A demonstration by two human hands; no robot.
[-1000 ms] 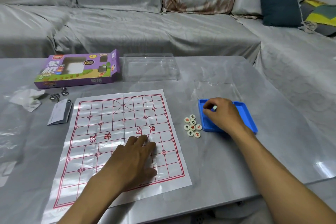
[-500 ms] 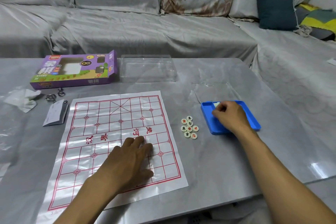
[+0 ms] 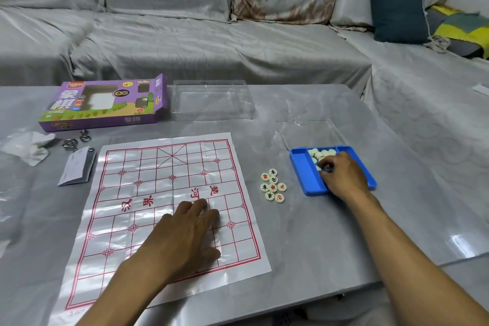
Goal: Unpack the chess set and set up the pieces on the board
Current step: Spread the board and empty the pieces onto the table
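A single wide-angle view is taken from head height, aimed forward and down across the bench [image 3: 330, 246]. Both forearms are seen entering from the lower edge at close range, and a sofa [image 3: 185, 34] is framed beyond.

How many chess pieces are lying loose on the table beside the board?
8, in one cluster of pieces on the table between the board and the blue tray. More remain in the tray, partly hidden by the right hand.

Home living room, covered grey sofa [image 3: 211, 42], cushions [image 3: 398, 14], low table [image 3: 317, 241]
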